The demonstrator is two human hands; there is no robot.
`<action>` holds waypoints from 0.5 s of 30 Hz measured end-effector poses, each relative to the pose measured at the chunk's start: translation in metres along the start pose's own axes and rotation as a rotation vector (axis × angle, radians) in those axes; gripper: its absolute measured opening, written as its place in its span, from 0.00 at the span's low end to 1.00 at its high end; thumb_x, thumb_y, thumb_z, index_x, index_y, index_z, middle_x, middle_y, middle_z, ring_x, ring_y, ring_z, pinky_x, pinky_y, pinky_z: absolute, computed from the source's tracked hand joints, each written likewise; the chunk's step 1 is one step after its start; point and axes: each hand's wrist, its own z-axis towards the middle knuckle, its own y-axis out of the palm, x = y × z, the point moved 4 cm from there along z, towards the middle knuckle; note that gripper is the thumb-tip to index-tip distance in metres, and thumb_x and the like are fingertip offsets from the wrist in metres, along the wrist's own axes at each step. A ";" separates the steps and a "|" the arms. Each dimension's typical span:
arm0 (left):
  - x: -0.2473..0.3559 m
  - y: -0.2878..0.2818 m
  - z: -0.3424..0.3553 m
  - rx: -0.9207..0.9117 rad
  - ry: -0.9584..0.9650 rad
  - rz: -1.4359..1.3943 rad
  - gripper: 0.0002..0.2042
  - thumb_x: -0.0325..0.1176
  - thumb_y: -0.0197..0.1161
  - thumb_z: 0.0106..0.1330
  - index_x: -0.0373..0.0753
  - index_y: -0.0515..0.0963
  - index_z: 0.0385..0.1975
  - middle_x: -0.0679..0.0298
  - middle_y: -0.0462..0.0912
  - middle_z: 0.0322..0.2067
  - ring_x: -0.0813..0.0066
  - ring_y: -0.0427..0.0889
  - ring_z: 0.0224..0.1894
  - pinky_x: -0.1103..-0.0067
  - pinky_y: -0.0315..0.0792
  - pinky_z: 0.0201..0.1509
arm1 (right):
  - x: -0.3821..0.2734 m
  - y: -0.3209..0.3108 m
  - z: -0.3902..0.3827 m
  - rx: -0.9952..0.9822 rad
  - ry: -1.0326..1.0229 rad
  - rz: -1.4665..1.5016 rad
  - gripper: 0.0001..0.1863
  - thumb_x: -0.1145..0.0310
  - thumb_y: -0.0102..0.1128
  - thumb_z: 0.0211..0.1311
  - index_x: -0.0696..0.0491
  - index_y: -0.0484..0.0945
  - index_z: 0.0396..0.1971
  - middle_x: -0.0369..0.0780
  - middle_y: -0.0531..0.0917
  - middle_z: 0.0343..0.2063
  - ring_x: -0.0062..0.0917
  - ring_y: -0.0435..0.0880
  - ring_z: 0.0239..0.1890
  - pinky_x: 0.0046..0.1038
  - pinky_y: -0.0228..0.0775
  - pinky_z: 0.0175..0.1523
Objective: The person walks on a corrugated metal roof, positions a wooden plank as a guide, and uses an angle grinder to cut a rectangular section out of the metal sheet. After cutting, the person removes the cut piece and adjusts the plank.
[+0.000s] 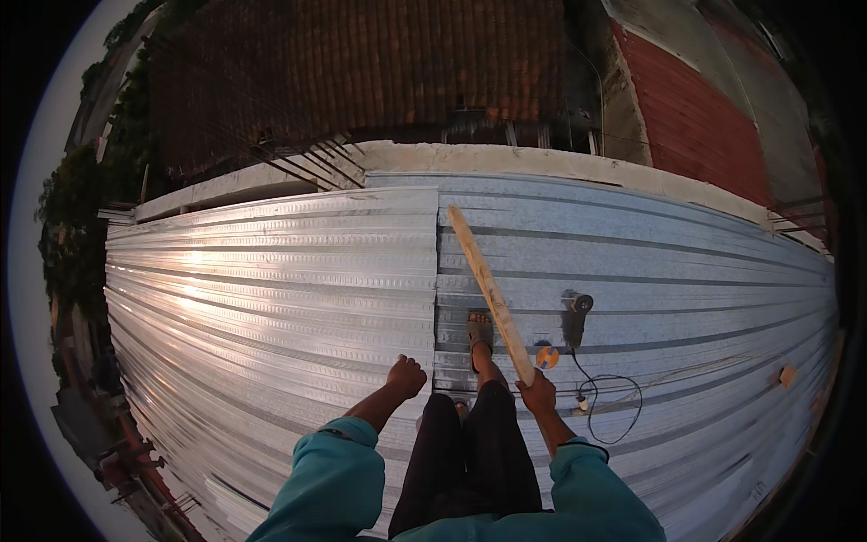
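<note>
My right hand (pixel 539 395) is wrapped round the near end of a long wooden board (pixel 492 294). The board slants forward and to the left over the corrugated metal sheets, its far end close to the seam between them. My left hand (pixel 407 376) hangs over the shiny left metal sheet (pixel 271 298), fingers curled in, with nothing visible in them. Just right of the board are a dark power tool (pixel 575 321) with a black cord (pixel 641 406) and a round orange-and-dark disc (pixel 547 357). My sandalled foot (pixel 480 332) stands on the bluish right metal sheet (pixel 686 298).
Along the far side runs a pale concrete ledge (pixel 506 161), with rusty steel bars (pixel 321 164) sticking out at its left. Beyond lie a tiled roof (pixel 379 72) and a red roof (pixel 695 117). A small tan block (pixel 787 375) rests near the right edge.
</note>
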 end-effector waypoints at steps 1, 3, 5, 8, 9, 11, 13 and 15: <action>-0.014 -0.003 0.032 0.025 -0.006 0.032 0.11 0.35 0.59 0.67 0.40 0.85 0.43 0.55 0.85 0.46 0.58 0.79 0.57 0.56 0.66 0.67 | 0.000 0.009 0.024 0.007 0.002 0.006 0.28 0.52 0.72 0.57 0.52 0.75 0.52 0.50 0.87 0.41 0.50 0.86 0.45 0.51 0.77 0.50; -0.041 -0.009 0.096 0.065 -0.017 0.102 0.11 0.35 0.59 0.68 0.39 0.85 0.43 0.55 0.85 0.48 0.58 0.78 0.59 0.56 0.64 0.69 | 0.005 0.031 0.065 0.024 0.022 0.016 0.28 0.52 0.71 0.58 0.52 0.75 0.53 0.50 0.87 0.41 0.51 0.86 0.44 0.51 0.77 0.50; -0.068 -0.014 0.159 0.153 -0.069 0.152 0.12 0.35 0.57 0.70 0.39 0.86 0.43 0.56 0.85 0.49 0.56 0.77 0.60 0.55 0.63 0.70 | 0.012 0.050 0.102 0.051 -0.014 0.041 0.29 0.53 0.71 0.58 0.52 0.74 0.54 0.50 0.86 0.41 0.51 0.86 0.43 0.51 0.78 0.48; -0.107 -0.016 0.240 0.204 -0.072 0.236 0.13 0.36 0.57 0.70 0.41 0.86 0.46 0.55 0.84 0.50 0.55 0.75 0.64 0.55 0.62 0.70 | 0.024 0.087 0.145 0.103 -0.054 0.081 0.29 0.53 0.70 0.59 0.52 0.74 0.56 0.50 0.86 0.40 0.52 0.86 0.41 0.51 0.78 0.46; -0.116 -0.019 0.263 0.208 -0.059 0.264 0.13 0.37 0.57 0.71 0.41 0.85 0.47 0.55 0.84 0.51 0.54 0.74 0.64 0.54 0.62 0.71 | 0.029 0.098 0.158 0.125 -0.065 0.097 0.29 0.53 0.70 0.59 0.52 0.73 0.56 0.50 0.86 0.40 0.52 0.86 0.40 0.51 0.79 0.45; -0.137 -0.018 0.303 0.213 -0.038 0.326 0.14 0.38 0.57 0.71 0.40 0.84 0.49 0.56 0.83 0.54 0.54 0.73 0.66 0.54 0.62 0.71 | 0.034 0.119 0.180 0.146 -0.071 0.105 0.30 0.53 0.70 0.59 0.52 0.73 0.57 0.50 0.86 0.40 0.52 0.87 0.39 0.50 0.78 0.45; -0.158 -0.020 0.337 0.233 -0.044 0.394 0.16 0.39 0.55 0.72 0.40 0.83 0.52 0.56 0.81 0.56 0.54 0.71 0.68 0.53 0.61 0.72 | 0.041 0.135 0.195 0.155 -0.073 0.122 0.30 0.53 0.71 0.59 0.52 0.73 0.57 0.50 0.86 0.39 0.52 0.87 0.39 0.51 0.78 0.44; -0.170 -0.019 0.363 0.229 -0.028 0.450 0.17 0.39 0.54 0.73 0.40 0.81 0.55 0.56 0.79 0.58 0.55 0.69 0.69 0.53 0.60 0.72 | 0.047 0.149 0.208 0.160 -0.072 0.152 0.31 0.53 0.71 0.59 0.52 0.72 0.57 0.50 0.86 0.38 0.52 0.87 0.39 0.51 0.78 0.44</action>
